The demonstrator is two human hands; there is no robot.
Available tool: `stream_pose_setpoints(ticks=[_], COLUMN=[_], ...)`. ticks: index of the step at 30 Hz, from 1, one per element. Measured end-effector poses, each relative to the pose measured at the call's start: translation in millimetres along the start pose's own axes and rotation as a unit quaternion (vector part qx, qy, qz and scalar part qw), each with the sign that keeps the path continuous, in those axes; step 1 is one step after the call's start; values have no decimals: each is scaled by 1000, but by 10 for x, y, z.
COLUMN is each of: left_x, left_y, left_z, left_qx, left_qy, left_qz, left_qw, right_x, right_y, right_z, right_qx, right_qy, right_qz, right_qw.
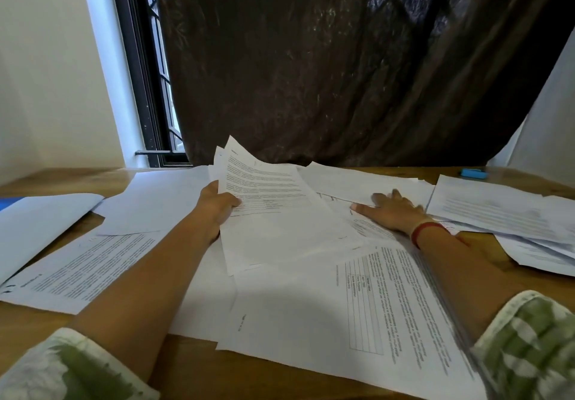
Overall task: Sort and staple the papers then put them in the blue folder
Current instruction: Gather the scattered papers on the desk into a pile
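2 green-and-white patterned sleeves (77, 365) flank the near edge of a wooden table (193, 368), its brown top smooth and matte. Loose white papers (295, 306), thin printed rectangles, overlap across most of it. The left hand (217, 203) grips a sheaf (273, 213) with its thumb on top, and the far corners curl upward. The right hand (392, 210) lies flat on other sheets, fingers straight and spread, with a red band (426, 231) at the wrist. At the left edge, a blue sliver that seems to be the folder (8, 203) shows under a bowed sheet. Far right sits a small blue object (474, 173), too blurred to name. Behind hangs a crinkled, faintly glossy dark curtain (342, 57), then a black-framed window (146, 88) and a white wall (46, 73).
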State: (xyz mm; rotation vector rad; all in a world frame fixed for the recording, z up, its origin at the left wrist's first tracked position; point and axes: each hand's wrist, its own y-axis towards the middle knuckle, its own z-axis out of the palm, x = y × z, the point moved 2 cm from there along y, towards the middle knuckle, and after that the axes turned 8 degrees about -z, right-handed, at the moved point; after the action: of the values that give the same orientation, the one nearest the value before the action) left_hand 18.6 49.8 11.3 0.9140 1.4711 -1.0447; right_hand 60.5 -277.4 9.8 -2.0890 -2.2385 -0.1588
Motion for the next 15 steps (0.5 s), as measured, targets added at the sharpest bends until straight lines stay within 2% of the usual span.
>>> stream_pose_setpoints(ticks=[6, 11, 15], left_x=[-7, -1, -3], left_y=[8, -2, -8], left_z=[11, 23, 20], left_qx=[2, 7, 4], left_qy=[13, 7, 15], left_qz=[5, 8, 10], left_qw=[1000, 1000, 1000], right_x=[134, 150, 168], right_y=[-8, 13, 32], right_z=[-110, -125, -82], right_qx=[-79, -110, -43], right_qy=[-21, -48, 26], right_qz=[-43, -87, -99], right_qw=[996, 989, 994])
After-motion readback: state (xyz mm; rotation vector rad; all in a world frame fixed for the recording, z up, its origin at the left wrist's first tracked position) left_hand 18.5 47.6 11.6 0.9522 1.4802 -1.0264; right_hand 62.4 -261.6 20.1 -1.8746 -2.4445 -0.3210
